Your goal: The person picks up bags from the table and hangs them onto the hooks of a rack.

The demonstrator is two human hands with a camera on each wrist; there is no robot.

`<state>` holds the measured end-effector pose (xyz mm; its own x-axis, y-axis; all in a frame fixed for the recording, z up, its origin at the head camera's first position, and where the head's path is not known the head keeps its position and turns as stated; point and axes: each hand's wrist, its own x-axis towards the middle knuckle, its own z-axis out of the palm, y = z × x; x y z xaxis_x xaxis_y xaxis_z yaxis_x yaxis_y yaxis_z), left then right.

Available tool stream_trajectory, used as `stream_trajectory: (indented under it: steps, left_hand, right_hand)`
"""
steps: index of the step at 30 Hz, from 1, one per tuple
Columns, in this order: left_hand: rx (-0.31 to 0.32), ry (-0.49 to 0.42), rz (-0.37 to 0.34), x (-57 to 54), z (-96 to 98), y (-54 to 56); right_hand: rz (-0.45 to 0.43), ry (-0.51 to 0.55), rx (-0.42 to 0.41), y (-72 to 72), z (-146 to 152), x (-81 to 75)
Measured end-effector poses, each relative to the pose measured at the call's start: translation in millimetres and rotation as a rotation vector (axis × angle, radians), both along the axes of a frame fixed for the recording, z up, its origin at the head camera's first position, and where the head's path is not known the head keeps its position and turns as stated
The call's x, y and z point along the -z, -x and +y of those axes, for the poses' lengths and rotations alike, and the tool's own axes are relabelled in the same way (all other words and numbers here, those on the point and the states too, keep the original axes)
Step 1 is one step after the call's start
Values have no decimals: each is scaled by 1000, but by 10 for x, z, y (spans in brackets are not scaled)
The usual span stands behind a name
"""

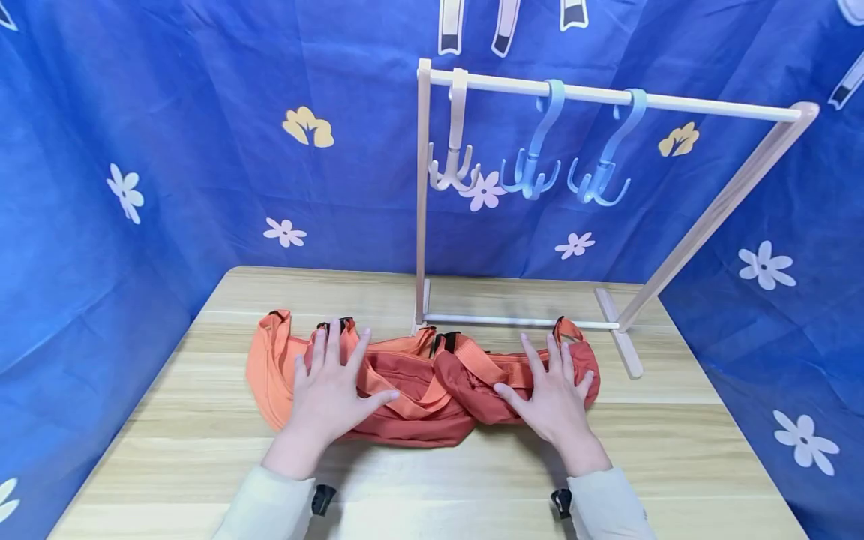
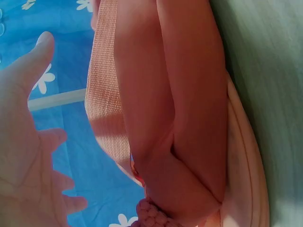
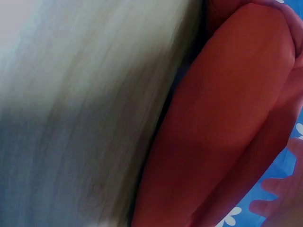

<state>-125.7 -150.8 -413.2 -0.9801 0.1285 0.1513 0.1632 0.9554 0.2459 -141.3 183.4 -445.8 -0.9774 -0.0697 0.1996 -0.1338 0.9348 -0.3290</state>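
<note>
Two soft red cloth bags with orange straps appear to lie side by side on the table, partly overlapping: a left bag (image 1: pixel 418 431) and a right bag (image 1: pixel 472 394). A paler orange section (image 1: pixel 266 379) forms the far left end. A black buckle (image 1: pixel 445 343) shows between them. My left hand (image 1: pixel 331 394) is spread over the left bag, fingers straight, and in the left wrist view it stands apart from the red cloth (image 2: pixel 194 94). Over the right bag, my right hand (image 1: pixel 556 401) has its fingers fanned out. Whether its fingertips touch the cloth, I cannot tell.
Behind the bags stands a wooden rack (image 1: pixel 424 202) with a white top rail (image 1: pixel 715 107). From it hang a white multi-prong hook (image 1: pixel 456 127) and two blue ones, including a middle hook (image 1: pixel 536 142). A blue flowered curtain (image 1: pixel 223 150) surrounds the table (image 1: pixel 418 495).
</note>
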Motion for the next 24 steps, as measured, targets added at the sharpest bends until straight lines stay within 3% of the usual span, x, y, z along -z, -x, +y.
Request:
stream_trajectory:
  steps: [13,24]
  left_hand:
    - [29,-9,-2,-53,136,55]
    - [105,-42,1,-90,309,164]
  right_hand:
    - [16,-14,-30,9,99,-17]
    - [45,-25,-90,64,225,-29]
